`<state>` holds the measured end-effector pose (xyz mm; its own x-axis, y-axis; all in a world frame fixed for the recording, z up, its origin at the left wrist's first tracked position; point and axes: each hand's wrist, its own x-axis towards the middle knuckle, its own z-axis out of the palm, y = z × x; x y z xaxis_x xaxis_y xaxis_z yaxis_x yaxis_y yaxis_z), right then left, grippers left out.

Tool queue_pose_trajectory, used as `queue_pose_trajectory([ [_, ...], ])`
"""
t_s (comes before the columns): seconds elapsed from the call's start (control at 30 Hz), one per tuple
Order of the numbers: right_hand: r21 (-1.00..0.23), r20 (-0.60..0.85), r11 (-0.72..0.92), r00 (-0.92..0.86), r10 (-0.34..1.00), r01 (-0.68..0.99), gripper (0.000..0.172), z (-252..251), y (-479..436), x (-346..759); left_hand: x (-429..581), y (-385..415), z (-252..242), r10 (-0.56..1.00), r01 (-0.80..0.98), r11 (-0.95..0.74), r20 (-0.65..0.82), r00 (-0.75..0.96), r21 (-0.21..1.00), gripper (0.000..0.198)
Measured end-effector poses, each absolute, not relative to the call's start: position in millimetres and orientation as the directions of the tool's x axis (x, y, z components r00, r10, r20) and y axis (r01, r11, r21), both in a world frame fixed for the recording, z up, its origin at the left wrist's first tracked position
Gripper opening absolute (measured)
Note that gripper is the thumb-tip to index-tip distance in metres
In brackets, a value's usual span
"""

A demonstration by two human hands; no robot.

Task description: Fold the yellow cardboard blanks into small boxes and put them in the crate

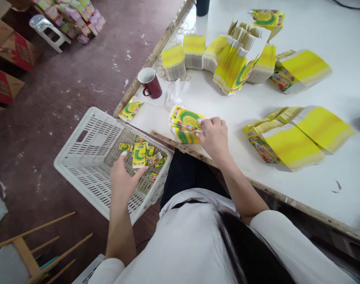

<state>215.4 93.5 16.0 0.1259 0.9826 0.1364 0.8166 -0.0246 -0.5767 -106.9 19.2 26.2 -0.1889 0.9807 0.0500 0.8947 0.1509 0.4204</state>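
Over the white plastic basket (92,157), my left hand (125,175) is held with thumb and fingers apart. Just beyond its fingertips is a yellow packet (138,156), seemingly clear of the hand, with several small yellow packets below it in the basket. My right hand (213,138) rests at the near edge of the white table (230,154). Its fingers are pinched at the right end of a fanned pile of yellow-green cartons (184,124); whether it grips one carton or the pile is hard to tell.
A dark red mug (150,83) and flat cartons (131,109) are near the table's left edge. Stacks of yellow cartons (292,138) stand right and behind. A dark cup (202,7) is at the back. Floor left: red-brown boxes (17,51), a stool (48,31).
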Motion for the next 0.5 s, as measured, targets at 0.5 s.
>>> queue_pose_trajectory([
  [0.5,-0.976,-0.075,0.016,-0.401,0.913,0.217,0.033,23,29,183,28,29,17,0.993,-0.416,0.001,-0.052,-0.109,0.909,0.071],
])
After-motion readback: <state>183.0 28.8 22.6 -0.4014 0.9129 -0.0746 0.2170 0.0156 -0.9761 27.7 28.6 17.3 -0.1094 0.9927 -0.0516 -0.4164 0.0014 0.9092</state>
